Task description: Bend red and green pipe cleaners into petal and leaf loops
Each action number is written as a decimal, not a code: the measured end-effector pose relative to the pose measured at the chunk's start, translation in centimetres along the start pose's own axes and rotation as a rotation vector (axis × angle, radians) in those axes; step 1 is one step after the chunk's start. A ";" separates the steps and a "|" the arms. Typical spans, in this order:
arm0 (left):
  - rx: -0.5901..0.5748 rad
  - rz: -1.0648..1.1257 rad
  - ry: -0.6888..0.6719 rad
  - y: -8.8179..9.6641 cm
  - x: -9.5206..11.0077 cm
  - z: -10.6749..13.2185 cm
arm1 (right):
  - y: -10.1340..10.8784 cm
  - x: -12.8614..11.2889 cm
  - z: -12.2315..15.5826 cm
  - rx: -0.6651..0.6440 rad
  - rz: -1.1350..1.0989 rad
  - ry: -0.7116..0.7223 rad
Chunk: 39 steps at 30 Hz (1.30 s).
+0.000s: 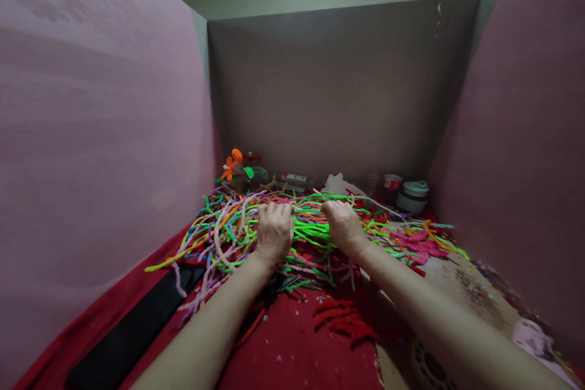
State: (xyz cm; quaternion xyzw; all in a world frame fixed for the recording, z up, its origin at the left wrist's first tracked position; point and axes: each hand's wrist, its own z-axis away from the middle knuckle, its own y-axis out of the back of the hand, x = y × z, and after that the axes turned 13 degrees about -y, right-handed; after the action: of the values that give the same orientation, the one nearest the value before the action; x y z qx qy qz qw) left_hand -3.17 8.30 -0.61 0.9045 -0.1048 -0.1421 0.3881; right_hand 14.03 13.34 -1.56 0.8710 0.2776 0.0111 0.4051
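Note:
A wide, tangled heap of fuzzy pipe cleaners [312, 231] in green, pink, purple, orange, yellow and white spreads across the work surface in front of me. My left hand [275, 228] is closed over stems near the middle of the heap, its knuckles up. A short way to the right, my right hand [343, 226] is also closed on the stems, and bright green lengths run between the two fists. My fingertips are hidden beneath the hands. Closer to me lies a small group of red pipe cleaners [345, 320].
Red cloth [292, 353] dotted with scraps covers the surface. At left lies a long black object [132, 332]. An orange flower [232, 161], white paper [340, 184], a red-labelled can [392, 182] and a lidded jar [412, 196] stand behind. Pink panels [105, 134] flank both sides.

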 end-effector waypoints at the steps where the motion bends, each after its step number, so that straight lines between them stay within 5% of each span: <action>1: 0.033 0.032 0.008 0.3 -0.2 -0.1 | 0.2 0.1 -0.1 0.010 -0.054 0.004; 5: 0.174 0.291 0.121 1.3 -1.7 -0.6 | 0.9 0.8 -0.6 0.005 -0.249 -0.010; 14: 0.414 1.291 0.620 1.3 -3.1 -1.4 | 0.9 2.2 -1.8 0.023 -0.604 -0.287; 17: 0.354 1.468 0.593 1.3 -2.1 -1.3 | 1.4 1.5 -2.0 0.120 -0.664 -0.245; 20: 0.226 1.600 0.458 1.3 0.0 -1.2 | 1.7 -0.1 -1.6 0.111 -0.603 -0.048; 22: 0.153 1.657 0.412 1.1 1.3 -1.2 | 1.3 -1.1 -1.0 0.067 -0.534 0.047; 25: 0.271 1.637 0.529 0.6 1.9 -1.2 | 0.3 -1.8 0.0 0.046 -0.465 0.103; 34: 0.617 1.600 0.764 1.3 -1.6 -1.4 | 0.4 1.7 0.3 0.034 -0.343 -0.088; 39: 0.632 1.686 0.847 1.5 -2.3 -1.4 | 1.2 2.6 -0.2 -0.015 -0.295 -0.139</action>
State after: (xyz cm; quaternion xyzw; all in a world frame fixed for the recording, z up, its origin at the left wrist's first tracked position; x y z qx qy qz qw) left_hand -4.95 8.92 1.77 0.5724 -0.5990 0.5493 0.1088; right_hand 16.71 14.13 -1.14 0.8165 0.3736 -0.1064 0.4271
